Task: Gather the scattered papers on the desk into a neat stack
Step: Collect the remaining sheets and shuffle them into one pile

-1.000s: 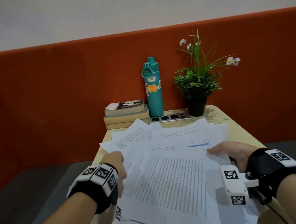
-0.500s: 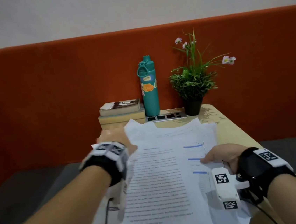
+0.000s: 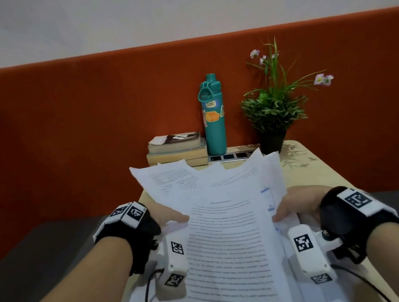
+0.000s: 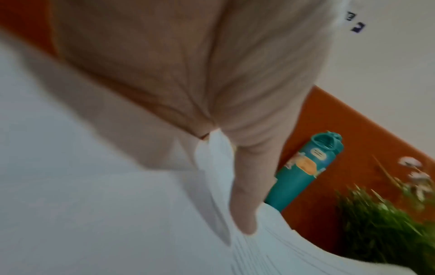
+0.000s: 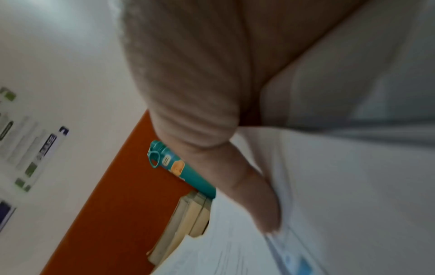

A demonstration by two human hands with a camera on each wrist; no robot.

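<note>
White papers [image 3: 228, 221] fill the centre of the frame, lifted off the desk [image 3: 319, 175] in a loose fan, corners splayed at the top, with the left hand [image 3: 166, 218] and right hand [image 3: 295, 204] each pinching a side edge, thumb on top and fingers clamped underneath. They look light, floppy and slick sheet on sheet, so a grip at mid-edge on both sides seems best; squeeze too loosely and sheets could slide out.

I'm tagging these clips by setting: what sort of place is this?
Probably an office or study desk: printed papers held over a small wooden desk, with stacked books, a water bottle and a potted plant against an orange partition.
</note>
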